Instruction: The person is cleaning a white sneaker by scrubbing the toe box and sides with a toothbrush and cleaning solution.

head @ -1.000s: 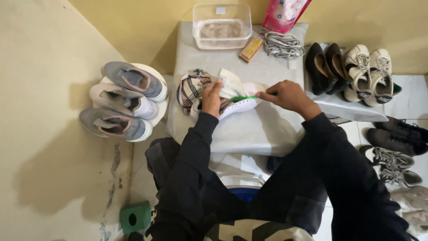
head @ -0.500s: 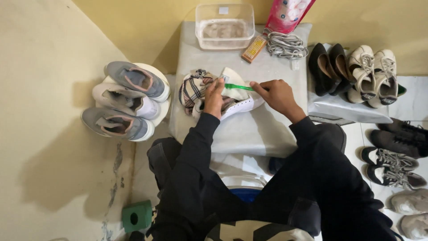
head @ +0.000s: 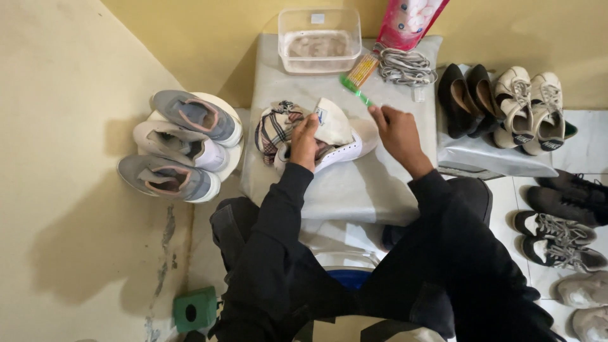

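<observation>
shoe cleaning on a grey pad
left hand grips the white shoe; just right of it, right hand pinches a green toothbrush.

Clear glossy plastic tub at upper centre; checked woven cloth beside smooth white shoe; matt grey cover.

pink bag cropped, toothbrush handle hidden

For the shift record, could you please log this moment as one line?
left hand: pressing white shoe on table | right hand: holding green brush, off shoe
</observation>
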